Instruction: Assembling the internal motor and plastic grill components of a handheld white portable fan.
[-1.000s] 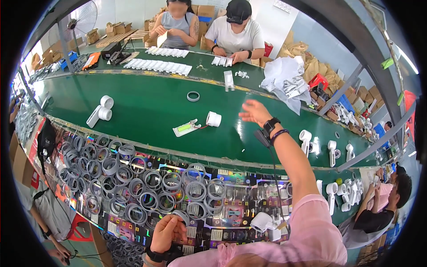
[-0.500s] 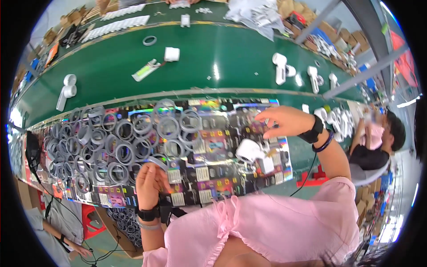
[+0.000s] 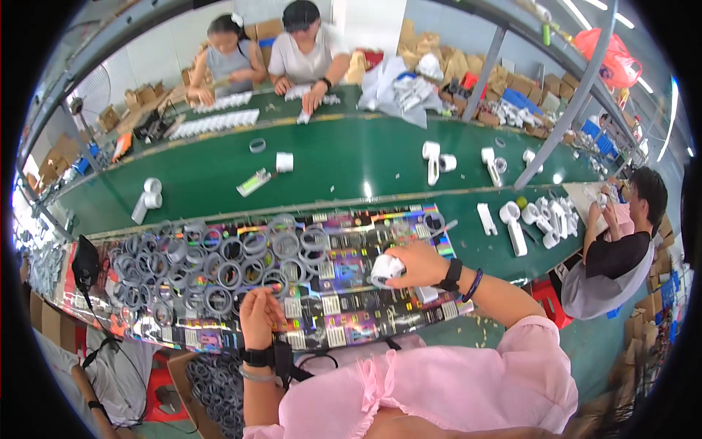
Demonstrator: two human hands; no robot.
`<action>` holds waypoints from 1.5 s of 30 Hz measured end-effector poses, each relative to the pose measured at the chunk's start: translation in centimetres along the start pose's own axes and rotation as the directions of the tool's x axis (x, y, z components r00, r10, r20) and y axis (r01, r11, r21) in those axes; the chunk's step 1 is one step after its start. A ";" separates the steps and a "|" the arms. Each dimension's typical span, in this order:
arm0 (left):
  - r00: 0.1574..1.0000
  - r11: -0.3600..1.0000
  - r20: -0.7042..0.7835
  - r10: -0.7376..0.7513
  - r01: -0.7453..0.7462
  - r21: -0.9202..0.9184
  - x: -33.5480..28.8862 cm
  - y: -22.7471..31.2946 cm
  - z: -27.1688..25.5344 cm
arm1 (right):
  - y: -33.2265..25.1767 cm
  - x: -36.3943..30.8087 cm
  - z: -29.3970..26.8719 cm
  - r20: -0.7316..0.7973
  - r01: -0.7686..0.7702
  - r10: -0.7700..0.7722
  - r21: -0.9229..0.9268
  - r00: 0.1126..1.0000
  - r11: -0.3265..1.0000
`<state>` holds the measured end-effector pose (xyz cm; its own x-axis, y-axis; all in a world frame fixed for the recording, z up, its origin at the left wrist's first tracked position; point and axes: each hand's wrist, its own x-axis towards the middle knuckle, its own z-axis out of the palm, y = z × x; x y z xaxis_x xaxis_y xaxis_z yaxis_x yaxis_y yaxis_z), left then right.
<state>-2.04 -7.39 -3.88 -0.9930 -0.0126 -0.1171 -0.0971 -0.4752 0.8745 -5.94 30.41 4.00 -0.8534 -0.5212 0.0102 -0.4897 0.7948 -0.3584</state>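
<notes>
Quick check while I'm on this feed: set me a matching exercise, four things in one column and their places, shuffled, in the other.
Things
1. White round part
2. Left hand
3. White handle piece with a green cylinder
4. Cardboard box

Places
A. At the lower left of the picture, holding rings
B. Out on the green surface
C. In the grasp of the right hand
D. At the near edge of the grey rings spread on the printed sheets

Pairs
1-C; 2-D; 3-B; 4-A

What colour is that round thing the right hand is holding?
The round thing is white, best in the head view.
</notes>
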 end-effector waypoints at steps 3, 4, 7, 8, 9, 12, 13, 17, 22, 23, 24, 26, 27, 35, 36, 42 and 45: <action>1.000 1.000 0.005 -0.008 0.008 -0.009 0.6 -0.5 0.0 | -0.5 0.4 -3.4 0.069 -0.094 0.071 0.453 0.995 0.886; 1.000 1.000 0.015 0.019 -0.018 -0.026 0.1 -0.3 -0.2 | -2.3 0.4 -5.7 0.076 -0.118 0.091 0.589 0.993 0.800; 0.998 0.997 0.022 0.058 -0.056 -0.054 -0.1 0.2 -0.2 | -4.0 2.0 -12.4 -0.169 0.095 0.012 0.611 0.986 0.786; 0.999 0.998 0.022 0.043 -0.041 -0.053 0.2 0.3 -0.2 | -4.9 2.8 -15.1 -0.336 0.232 -0.043 0.545 0.941 0.806; 0.999 0.997 0.021 0.035 -0.034 -0.069 0.4 0.3 -0.2 | -6.1 3.4 -18.5 -0.350 0.198 0.000 0.529 0.937 0.825; 1.000 0.999 0.018 0.012 -0.011 -0.049 0.8 0.4 0.1 | -10.6 4.8 -28.0 -0.587 0.215 0.094 0.434 0.804 0.875; 1.000 1.000 0.009 -0.004 0.004 -0.014 0.8 0.7 0.5 | -10.4 5.6 -31.4 -0.700 0.273 -0.005 0.272 0.715 0.923; 0.999 0.999 -0.037 -0.036 0.036 -0.009 0.3 0.3 -0.6 | -11.4 10.9 -43.6 -0.840 0.220 -0.073 0.056 0.537 0.974; 0.995 0.991 -0.082 -0.062 0.071 0.117 -1.5 2.8 -1.2 | -6.3 19.3 -55.4 -0.949 -0.131 0.063 0.023 0.308 0.991; 0.997 0.986 -0.081 -0.010 0.023 0.165 -1.7 4.0 -1.8 | -5.2 20.3 -56.6 -0.950 -0.242 0.115 0.044 0.290 0.969; 0.994 0.977 -0.098 0.038 -0.016 0.215 -2.5 5.2 -2.8 | -5.1 21.2 -56.4 -0.948 -0.232 0.117 0.048 0.296 0.972; 0.974 0.964 -0.195 0.119 -0.066 0.258 -3.2 6.5 -5.1 | -5.2 22.0 -55.3 -0.865 -0.395 0.168 -0.038 0.473 0.918; 0.950 0.964 -0.270 0.156 -0.086 0.252 -3.3 7.2 -6.5 | -4.7 22.4 -54.7 -0.836 -0.325 0.190 0.014 0.516 0.946; 0.813 0.500 -0.121 0.569 -0.225 0.836 -1.2 12.4 -10.7 | -2.0 21.2 -57.0 -0.720 -0.403 0.230 -0.075 0.655 0.912; 0.827 0.312 -0.007 0.562 -0.204 0.928 -0.9 13.7 -10.7 | -1.7 21.5 -56.8 -0.707 -0.431 0.249 -0.088 0.662 0.898; 0.909 0.909 -0.279 0.311 -0.199 0.367 -1.1 19.6 -9.7 | -2.3 23.3 -53.5 -0.507 -0.164 0.283 0.266 0.814 0.950; 0.958 0.781 -0.148 0.245 -0.104 0.615 1.6 25.3 -6.1 | -3.2 17.5 -54.8 -0.612 -0.293 0.346 0.189 0.711 0.937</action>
<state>-5.72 -24.85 15.20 -0.9655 -0.2585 0.0320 -0.0133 0.1715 0.9851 -29.04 35.76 56.48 -0.8857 0.0950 0.4544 -0.1746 0.8388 -0.5156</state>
